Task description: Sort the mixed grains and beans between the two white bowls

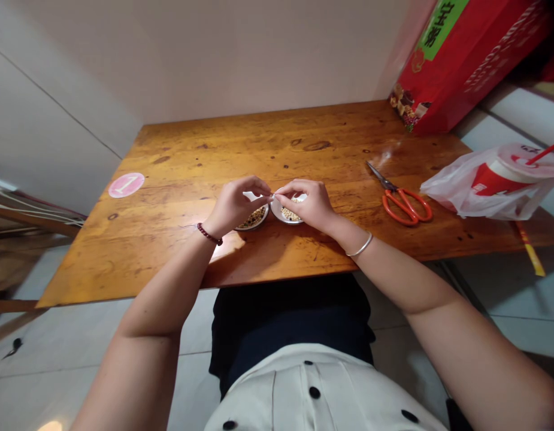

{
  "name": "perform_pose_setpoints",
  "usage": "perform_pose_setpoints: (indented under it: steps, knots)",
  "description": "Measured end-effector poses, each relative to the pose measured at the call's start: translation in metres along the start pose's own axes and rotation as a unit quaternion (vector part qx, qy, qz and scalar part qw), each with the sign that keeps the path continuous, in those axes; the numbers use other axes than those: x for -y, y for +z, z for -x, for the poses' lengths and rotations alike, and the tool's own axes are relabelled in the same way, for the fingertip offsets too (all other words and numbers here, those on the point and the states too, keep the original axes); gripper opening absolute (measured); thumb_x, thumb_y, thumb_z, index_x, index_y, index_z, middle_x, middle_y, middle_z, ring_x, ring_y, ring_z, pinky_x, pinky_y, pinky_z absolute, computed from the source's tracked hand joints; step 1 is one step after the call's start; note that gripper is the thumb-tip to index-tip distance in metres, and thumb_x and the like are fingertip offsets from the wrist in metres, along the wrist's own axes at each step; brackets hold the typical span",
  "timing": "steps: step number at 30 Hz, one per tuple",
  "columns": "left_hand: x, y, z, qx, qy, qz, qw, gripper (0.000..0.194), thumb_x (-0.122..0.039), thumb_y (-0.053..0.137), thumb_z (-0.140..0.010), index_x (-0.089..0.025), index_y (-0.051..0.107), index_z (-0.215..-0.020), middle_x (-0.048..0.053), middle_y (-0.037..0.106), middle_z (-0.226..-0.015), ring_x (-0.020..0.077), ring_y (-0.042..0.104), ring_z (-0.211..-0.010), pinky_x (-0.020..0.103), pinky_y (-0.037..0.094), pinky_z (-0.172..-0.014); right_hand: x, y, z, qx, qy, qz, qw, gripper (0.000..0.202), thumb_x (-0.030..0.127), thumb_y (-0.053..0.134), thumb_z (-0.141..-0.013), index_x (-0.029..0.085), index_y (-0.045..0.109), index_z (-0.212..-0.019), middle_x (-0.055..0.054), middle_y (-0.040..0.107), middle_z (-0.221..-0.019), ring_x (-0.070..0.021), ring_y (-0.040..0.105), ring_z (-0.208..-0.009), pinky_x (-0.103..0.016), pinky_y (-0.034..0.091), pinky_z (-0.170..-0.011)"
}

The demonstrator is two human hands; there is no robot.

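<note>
Two small white bowls stand side by side on the wooden table, partly covered by my hands. The left bowl (253,224) holds pale beans or grains mixed with dark ones. Pale yellowish ones (289,213) lie in the right bowl (277,211). Above the left bowl is my left hand (241,202), its thumb and fingertips pinched together. My right hand (309,202) pinches in the same way over the right bowl. The fingertips of both hands meet between the bowls. Something tiny and whitish seems to be between them, too small to name.
Orange-handled scissors (405,203) lie to the right on the wooden table (169,251). Farther right, a red and white cup (505,170) with a straw sits in a plastic bag. A red box (465,72) stands at the back right. A pink number sticker (126,185) is at the left.
</note>
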State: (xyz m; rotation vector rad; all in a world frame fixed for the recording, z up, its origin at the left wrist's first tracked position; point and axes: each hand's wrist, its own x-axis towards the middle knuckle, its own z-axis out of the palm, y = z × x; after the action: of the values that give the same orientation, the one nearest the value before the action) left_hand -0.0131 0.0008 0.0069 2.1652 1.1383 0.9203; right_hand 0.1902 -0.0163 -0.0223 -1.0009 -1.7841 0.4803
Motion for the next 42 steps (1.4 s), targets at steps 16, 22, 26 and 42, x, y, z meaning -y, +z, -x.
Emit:
perform_pose_setpoints:
  steps: [16,22,26,42]
  knots:
    - [0.000,-0.001,0.000,0.019,0.010,-0.011,1.000,0.022,-0.039,0.068,-0.087,-0.018,0.074,-0.091,0.004,0.075,-0.088,0.0149,0.067,-0.080,0.022,0.049,-0.066,-0.006,0.003,0.002,0.013,0.040,0.000,0.999,0.016,0.033,0.077,-0.081,0.023,0.079,-0.093,-0.002,0.079,-0.086,-0.0177,0.074,-0.075,-0.029,0.057,-0.072]
    - [0.000,0.000,0.000,0.040,0.023,-0.023,0.999,0.028,-0.042,0.062,-0.091,-0.019,0.076,-0.096,0.005,0.076,-0.092,0.0149,0.067,-0.079,0.022,0.050,-0.067,-0.007,0.004,0.002,0.027,0.051,-0.014,0.998,0.021,0.033,0.077,-0.082,0.024,0.078,-0.101,-0.001,0.079,-0.085,-0.0177,0.074,-0.076,-0.029,0.058,-0.074]
    - [-0.003,-0.002,0.000,0.031,0.021,-0.041,0.998,0.032,-0.044,0.058,-0.092,-0.018,0.075,-0.097,0.005,0.076,-0.091,0.0152,0.066,-0.078,0.022,0.049,-0.066,-0.008,0.004,0.001,0.016,0.058,-0.021,0.998,0.017,0.032,0.075,-0.082,0.024,0.079,-0.096,-0.002,0.079,-0.087,-0.0171,0.073,-0.073,-0.029,0.056,-0.071]
    - [0.016,-0.026,0.002,0.159,-0.011,-0.327,0.932,0.019,-0.032,0.066,-0.082,-0.026,0.077,-0.097,0.006,0.076,-0.094,0.0259,0.067,-0.084,0.031,0.048,-0.074,-0.015,0.004,-0.004,-0.008,0.115,-0.036,0.993,0.007,0.023,0.069,-0.082,0.021,0.074,-0.086,-0.005,0.078,-0.091,-0.0202,0.074,-0.085,-0.033,0.059,-0.075]
